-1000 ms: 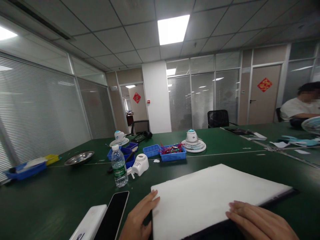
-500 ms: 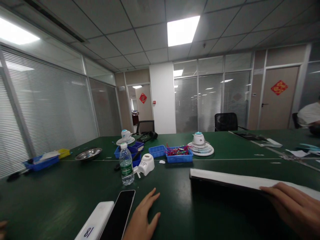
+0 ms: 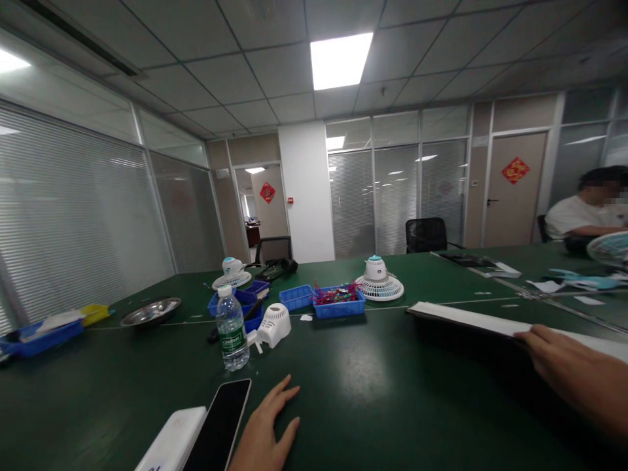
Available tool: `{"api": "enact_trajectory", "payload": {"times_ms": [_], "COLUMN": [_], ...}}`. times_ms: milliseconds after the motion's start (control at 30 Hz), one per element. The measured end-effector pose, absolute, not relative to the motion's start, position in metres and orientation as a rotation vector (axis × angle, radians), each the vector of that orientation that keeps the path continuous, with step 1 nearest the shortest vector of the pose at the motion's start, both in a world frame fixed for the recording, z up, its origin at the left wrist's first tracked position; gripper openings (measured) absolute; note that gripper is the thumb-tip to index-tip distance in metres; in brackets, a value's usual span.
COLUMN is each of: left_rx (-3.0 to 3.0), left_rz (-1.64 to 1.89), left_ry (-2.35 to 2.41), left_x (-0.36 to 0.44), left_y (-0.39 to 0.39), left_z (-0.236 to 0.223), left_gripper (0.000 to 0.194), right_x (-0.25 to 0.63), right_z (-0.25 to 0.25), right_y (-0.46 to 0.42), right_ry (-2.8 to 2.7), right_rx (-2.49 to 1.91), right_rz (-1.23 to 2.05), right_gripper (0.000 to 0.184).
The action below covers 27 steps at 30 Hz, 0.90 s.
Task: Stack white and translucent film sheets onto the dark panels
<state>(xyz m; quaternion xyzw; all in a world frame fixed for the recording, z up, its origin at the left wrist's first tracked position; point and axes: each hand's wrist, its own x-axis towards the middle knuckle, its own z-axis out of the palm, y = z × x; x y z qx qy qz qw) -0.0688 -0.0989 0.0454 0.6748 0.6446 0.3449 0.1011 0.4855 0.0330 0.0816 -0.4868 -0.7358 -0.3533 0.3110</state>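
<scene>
My left hand (image 3: 269, 422) lies at the green table's near edge with its fingers spread, holding nothing. Just left of it are a black-screened phone (image 3: 218, 422) and a white slab-like box (image 3: 173, 439) with partly visible dark marking. On the right, my right hand (image 3: 569, 363) grips the edge of a flat dark board (image 3: 464, 327) with a white sheet-like top. The board is tilted up off the table, its dark underside toward me. Beyond my left hand stand a water bottle (image 3: 231, 330) and a white vented plastic housing (image 3: 275, 325).
A blue tray of coloured wires (image 3: 339, 307) sits mid-table beside another blue tray (image 3: 297, 297). Two white fan parts (image 3: 379, 284) (image 3: 232, 275) lie behind. A metal bowl (image 3: 151, 312) is at left. At far right sits a person (image 3: 583, 212) near a fan (image 3: 611, 248).
The board in my right hand has shifted right, away from my left hand. The camera has turned slightly right, bringing more of the seated person into view. My left hand stays spread.
</scene>
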Motion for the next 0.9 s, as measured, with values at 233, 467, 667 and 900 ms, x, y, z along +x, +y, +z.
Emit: {"api": "enact_trajectory", "payload": {"times_ms": [233,467,667,900], "left_rx": [2.017,2.023,2.04,1.872], "left_rz": [1.004,1.039,1.094,1.225], "left_ry": [1.887,1.874,1.863,1.86], "left_x": [-0.067,-0.069,-0.07,-0.07], "left_y": [-0.094,-0.091,-0.088,-0.088], "left_z": [0.045,0.041,0.04,0.044], "left_gripper": [0.042,0.041,0.039,0.039], "right_x": [0.499,0.484,0.46,0.436], "right_z": [0.077,0.084,0.125,0.123], "right_y": [0.041,0.033,0.014,-0.053], "right_ry": [-2.067,-2.123,-2.047,-2.27], "right_rx": [-1.285,-1.271,-1.231,-0.933], "right_rz": [-1.285,-1.348,-1.282,-1.253], "right_gripper": [0.041,0.044,0.04,0.046]}}
